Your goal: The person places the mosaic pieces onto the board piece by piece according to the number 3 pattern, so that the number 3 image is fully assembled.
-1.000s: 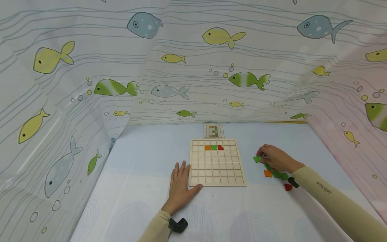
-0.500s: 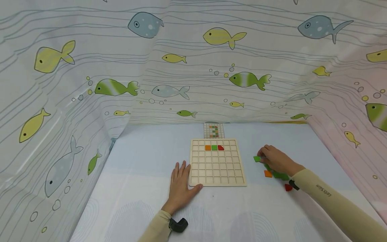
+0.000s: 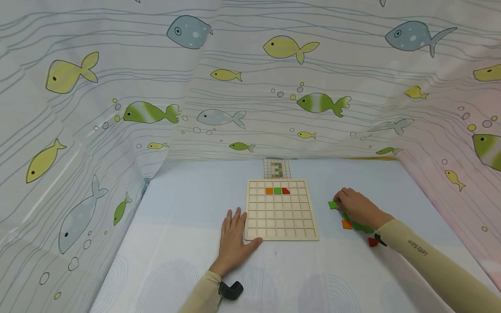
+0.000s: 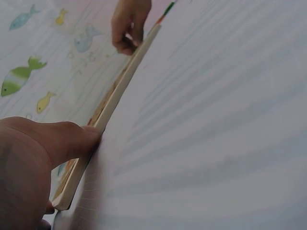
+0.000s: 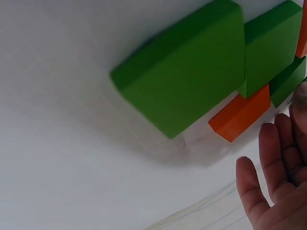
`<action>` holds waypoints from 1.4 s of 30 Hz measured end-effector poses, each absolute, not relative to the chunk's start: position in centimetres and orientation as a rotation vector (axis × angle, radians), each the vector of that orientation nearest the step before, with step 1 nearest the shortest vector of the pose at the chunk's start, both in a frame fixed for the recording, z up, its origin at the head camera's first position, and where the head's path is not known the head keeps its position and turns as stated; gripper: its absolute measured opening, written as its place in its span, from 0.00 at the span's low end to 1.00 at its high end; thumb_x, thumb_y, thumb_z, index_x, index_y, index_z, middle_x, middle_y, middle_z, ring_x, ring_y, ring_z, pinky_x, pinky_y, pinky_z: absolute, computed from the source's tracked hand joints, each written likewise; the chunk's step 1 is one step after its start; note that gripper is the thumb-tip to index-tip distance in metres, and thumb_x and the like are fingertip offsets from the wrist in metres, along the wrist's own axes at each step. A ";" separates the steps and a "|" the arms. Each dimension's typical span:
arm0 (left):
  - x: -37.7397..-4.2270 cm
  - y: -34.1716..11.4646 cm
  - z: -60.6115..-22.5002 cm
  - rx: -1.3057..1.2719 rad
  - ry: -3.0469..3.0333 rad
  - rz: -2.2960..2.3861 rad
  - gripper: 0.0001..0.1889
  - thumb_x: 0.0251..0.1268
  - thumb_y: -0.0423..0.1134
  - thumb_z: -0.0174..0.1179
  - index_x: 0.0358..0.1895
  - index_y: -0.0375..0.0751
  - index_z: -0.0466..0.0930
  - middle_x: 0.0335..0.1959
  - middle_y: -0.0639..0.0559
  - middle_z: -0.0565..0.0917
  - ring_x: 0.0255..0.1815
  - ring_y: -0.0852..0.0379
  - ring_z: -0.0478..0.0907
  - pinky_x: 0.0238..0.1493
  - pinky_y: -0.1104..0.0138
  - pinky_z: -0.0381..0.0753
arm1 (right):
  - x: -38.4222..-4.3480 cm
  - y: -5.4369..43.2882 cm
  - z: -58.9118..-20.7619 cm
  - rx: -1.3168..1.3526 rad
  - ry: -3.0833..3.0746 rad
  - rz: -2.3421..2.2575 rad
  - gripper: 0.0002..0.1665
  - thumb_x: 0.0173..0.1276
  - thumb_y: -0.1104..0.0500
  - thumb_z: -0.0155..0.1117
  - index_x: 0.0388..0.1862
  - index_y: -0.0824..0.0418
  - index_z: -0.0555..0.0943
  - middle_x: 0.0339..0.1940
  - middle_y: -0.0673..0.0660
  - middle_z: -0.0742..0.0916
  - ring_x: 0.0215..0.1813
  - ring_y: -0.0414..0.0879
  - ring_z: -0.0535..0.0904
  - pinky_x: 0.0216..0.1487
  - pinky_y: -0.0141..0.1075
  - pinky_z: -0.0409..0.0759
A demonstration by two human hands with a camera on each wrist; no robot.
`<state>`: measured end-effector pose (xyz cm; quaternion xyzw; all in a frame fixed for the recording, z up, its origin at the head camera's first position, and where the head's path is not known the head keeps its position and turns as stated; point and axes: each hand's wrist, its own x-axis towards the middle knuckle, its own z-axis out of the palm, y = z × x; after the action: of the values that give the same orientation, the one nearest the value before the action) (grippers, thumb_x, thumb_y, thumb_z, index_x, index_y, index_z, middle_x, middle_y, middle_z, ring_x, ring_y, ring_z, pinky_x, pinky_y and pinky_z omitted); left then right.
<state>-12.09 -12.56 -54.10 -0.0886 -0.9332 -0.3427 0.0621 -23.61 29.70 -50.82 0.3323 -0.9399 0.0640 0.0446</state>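
Note:
My left hand [image 3: 232, 243] lies flat at the left edge of the light wooden grid board [image 3: 282, 221], fingers stretched out and thumb against its near left corner. In the left wrist view the thumb [image 4: 76, 139] presses the board's side. An orange square tile [image 3: 269, 191], a green square tile [image 3: 277, 191] and a red quarter-round tile [image 3: 285, 191] sit in the board's second row. My right hand [image 3: 358, 206] bends over the loose tiles, its fingertips right at a green tile [image 3: 332, 205]. I cannot tell whether they pinch it.
Behind the board lies a small pattern card [image 3: 277, 169] with coloured squares. Under and beside my right hand are several green tiles [image 3: 364, 227], an orange tile [image 3: 346, 224] and a red tile [image 3: 373, 242]. A fish-printed sheet [image 3: 250, 104] hangs round the table.
My right hand has settled slightly over the loose tiles, and its fingers show closer together at the green tile. The left hand and the board have stayed in place.

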 end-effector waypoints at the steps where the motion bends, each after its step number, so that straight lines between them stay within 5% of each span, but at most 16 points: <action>1: -12.1 -12.6 -54.1 -0.269 -2.822 -1.034 0.46 0.63 0.55 0.71 0.78 0.30 0.66 0.84 0.31 0.60 0.87 0.28 0.45 0.84 0.36 0.45 | -23.6 29.7 -50.8 1.015 -2.873 0.198 0.10 0.72 0.64 0.72 0.49 0.65 0.82 0.42 0.54 0.85 0.44 0.49 0.81 0.47 0.46 0.87; 42: -12.0 -12.5 -54.1 -0.258 -2.839 -1.039 0.46 0.63 0.55 0.71 0.78 0.30 0.65 0.84 0.31 0.59 0.87 0.29 0.44 0.85 0.37 0.44 | -24.6 25.3 -48.8 0.930 -2.906 0.199 0.14 0.73 0.63 0.71 0.54 0.65 0.81 0.48 0.59 0.87 0.49 0.54 0.85 0.52 0.50 0.87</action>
<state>-12.03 -12.51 -54.07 -0.0850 -0.9343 -0.3419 0.0539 -24.55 25.33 -48.85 0.3041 -0.9495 0.0650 0.0421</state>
